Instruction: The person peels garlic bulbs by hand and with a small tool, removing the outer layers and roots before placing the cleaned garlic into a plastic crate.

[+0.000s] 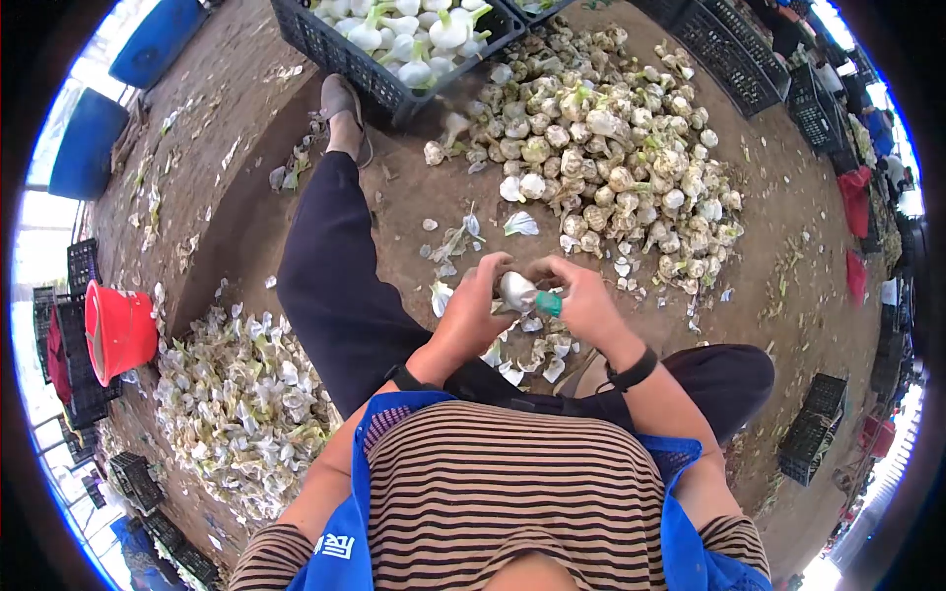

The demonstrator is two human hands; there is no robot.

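Note:
Both of my hands meet in front of my lap around one white bulb (516, 291), which looks like garlic. My left hand (473, 313) has its fingers wrapped round the bulb's left side. On the other side, my right hand (583, 300) grips it, with something green (548, 303) at the thumb or fingers. Just beyond my hands lies a large pile of unpeeled bulbs (611, 148). Loose white skins (520, 225) are scattered on the ground around and below my hands.
A black crate (394, 94) of clean white bulbs stands ahead. Left are a heap of peeled skins (246, 404), a red bucket (123, 333) and blue barrels (87, 145). More black crates (813, 428) stand at the right. My legs stretch out on both sides.

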